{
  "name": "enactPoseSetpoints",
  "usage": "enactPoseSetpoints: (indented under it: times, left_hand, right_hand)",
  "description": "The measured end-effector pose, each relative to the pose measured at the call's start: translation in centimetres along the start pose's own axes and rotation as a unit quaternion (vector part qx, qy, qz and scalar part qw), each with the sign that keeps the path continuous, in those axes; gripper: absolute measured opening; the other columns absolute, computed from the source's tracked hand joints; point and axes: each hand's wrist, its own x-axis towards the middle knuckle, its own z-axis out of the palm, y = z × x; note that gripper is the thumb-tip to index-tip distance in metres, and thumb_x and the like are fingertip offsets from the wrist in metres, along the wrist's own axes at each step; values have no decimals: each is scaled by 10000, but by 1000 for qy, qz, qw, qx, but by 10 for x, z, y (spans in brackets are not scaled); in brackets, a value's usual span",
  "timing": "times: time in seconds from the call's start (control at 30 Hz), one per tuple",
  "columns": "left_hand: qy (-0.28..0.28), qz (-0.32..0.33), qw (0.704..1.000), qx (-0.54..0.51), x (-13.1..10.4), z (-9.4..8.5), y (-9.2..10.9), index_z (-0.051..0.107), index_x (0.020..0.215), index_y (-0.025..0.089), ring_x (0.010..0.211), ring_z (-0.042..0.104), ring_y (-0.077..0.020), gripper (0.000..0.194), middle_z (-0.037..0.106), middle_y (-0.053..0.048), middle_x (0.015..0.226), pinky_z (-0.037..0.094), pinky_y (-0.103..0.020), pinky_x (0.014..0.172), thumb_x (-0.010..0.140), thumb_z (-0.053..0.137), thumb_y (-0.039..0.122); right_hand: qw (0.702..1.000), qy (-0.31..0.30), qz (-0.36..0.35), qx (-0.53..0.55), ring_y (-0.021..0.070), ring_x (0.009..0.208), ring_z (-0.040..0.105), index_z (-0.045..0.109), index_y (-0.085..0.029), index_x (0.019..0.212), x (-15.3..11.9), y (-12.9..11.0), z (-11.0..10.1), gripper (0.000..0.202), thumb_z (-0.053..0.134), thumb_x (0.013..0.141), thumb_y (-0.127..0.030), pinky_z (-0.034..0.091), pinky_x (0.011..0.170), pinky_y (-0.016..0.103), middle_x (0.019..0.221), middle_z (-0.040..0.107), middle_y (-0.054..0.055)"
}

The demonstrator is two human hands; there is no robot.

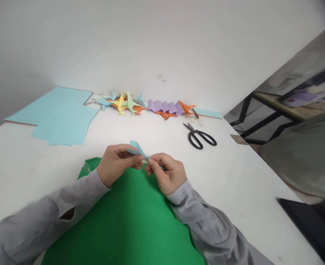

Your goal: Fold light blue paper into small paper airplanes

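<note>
White counter (pixel 223 176), pale wall (pixel 162 44) behind; we note blue sheets (pixel 64 121) upper left, folded paper pieces (pixel 165 107) upper centre, scissors (pixel 196 131) right of centre, dark-framed shelf (pixel 278 104) upper right. Left hand (pixel 118 162) and right hand (pixel 168 171) both pinch small folded blue paper (pixel 135 145) mid-frame, green fabric (pixel 123 221) below.

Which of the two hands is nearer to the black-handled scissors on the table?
Right. In the picture, the right hand is below and to the left of the scissors, not touching them; the left hand is farther left.
</note>
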Motion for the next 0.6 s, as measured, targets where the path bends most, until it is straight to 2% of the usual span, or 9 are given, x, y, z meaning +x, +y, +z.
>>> enactPoseSetpoints:
  times: [0.1, 0.2, 0.4, 0.6]
  left_hand:
    - [-33, -19, 999, -20, 2, -4, -1, 665, 681, 138, 541, 636, -147, 145, 663, -10, 570, 544, -253, 520, 580, 719, 227]
    - [-51, -41, 998, -14, 3, -7, -4, 669, 647, 129, 574, 643, -153, 131, 669, -25, 581, 550, -252, 541, 596, 710, 243]
    - [-11, -57, 998, 9, 3, -5, -2, 649, 610, 105, 530, 631, -146, 193, 659, -23, 536, 554, -271, 566, 556, 732, 271]
    - [6, -63, 998, 18, 3, -3, 1, 601, 614, 101, 477, 619, -141, 221, 639, -8, 489, 537, -245, 493, 548, 739, 262]
  right_hand:
    - [1000, -1, 2, 0, 126, 442, 562, 568, -172, 706, 1, 2, -1, 144, 521, 793, -277, 447, 413, 229, 529, 599, 11]
    - [1000, -15, 9, 5, 127, 440, 562, 569, -171, 699, 0, 3, -2, 155, 528, 787, -291, 453, 417, 231, 526, 604, 12]
    - [998, -27, 45, 39, 113, 427, 553, 570, -161, 691, -1, 1, 0, 164, 549, 772, -303, 453, 418, 219, 523, 609, 8]
    - [985, -36, 106, 130, 94, 391, 541, 573, -144, 663, 3, 2, 1, 189, 598, 734, -317, 441, 406, 199, 489, 608, -2]
